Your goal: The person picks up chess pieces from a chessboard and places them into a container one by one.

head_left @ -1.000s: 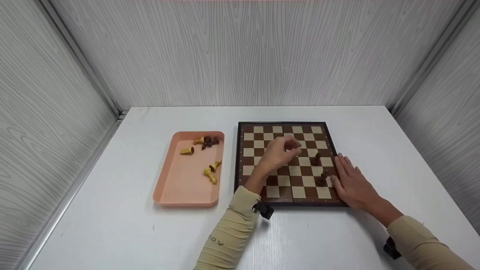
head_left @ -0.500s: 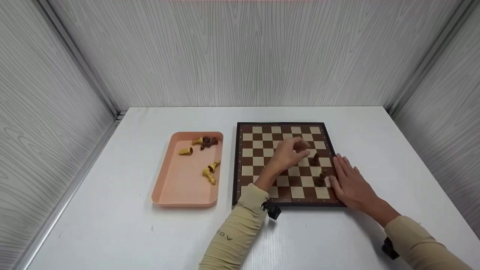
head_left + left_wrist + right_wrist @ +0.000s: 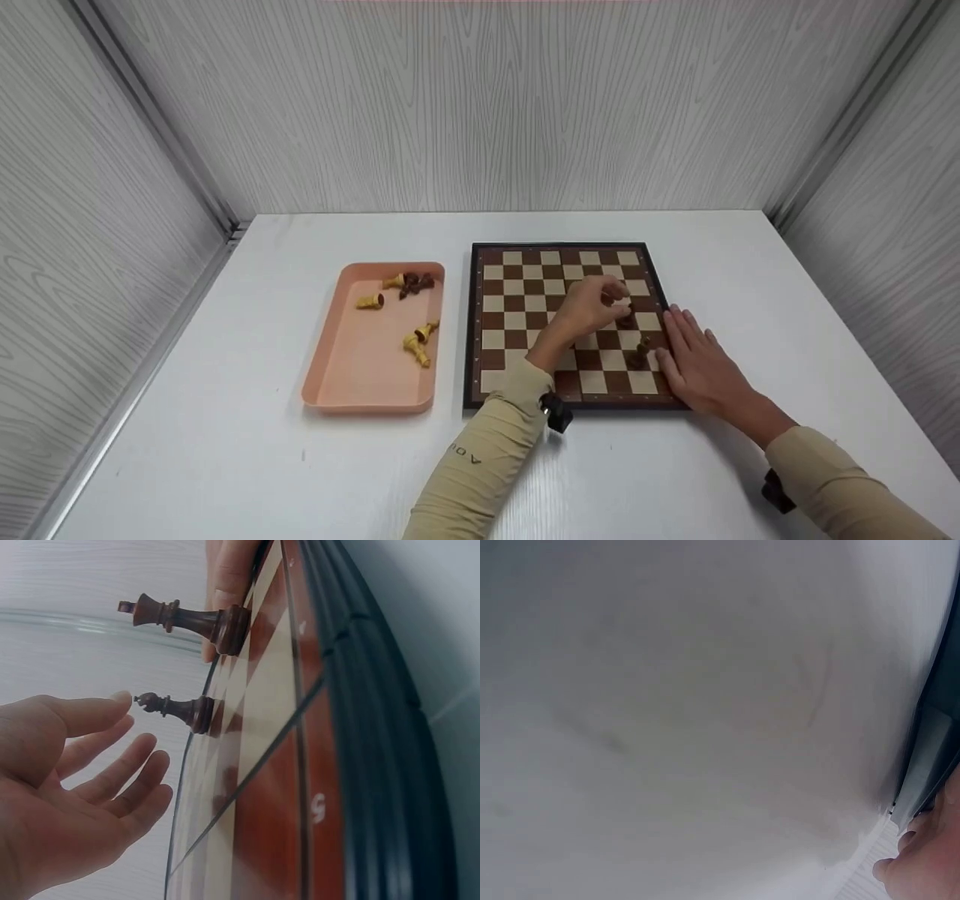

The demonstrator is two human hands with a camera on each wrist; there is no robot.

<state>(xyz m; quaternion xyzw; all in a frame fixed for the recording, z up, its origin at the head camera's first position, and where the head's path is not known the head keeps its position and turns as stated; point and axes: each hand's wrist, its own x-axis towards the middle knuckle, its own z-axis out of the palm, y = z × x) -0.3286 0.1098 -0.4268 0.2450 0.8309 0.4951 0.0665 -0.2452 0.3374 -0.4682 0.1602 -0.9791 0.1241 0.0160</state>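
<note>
My left hand (image 3: 589, 307) reaches over the chessboard (image 3: 534, 286) with thumb and fingers spread apart. In the left wrist view, the thumb tip is right at the top of a dark bishop (image 3: 176, 709), which stands upright on its square; the curved fingers hang below with a gap to the thumb. A taller dark king (image 3: 191, 621) stands nearer the front of the board, left of my right hand (image 3: 705, 367). That hand rests with straight fingers along the board's right edge, thumb close to the king. Only part of it shows in the right wrist view.
Left of the board is a pink tray (image 3: 367, 382) with several chess pieces lying on their sides. Yellow pieces (image 3: 416, 350) are near its right wall, and dark pieces (image 3: 420, 283) are bunched at its far right corner. The white table (image 3: 225, 450) meets wood-grain panels behind and at both sides.
My left hand has moved right across the board, up to the bishop. The right hand keeps its place at the board's edge. The view has shifted slightly.
</note>
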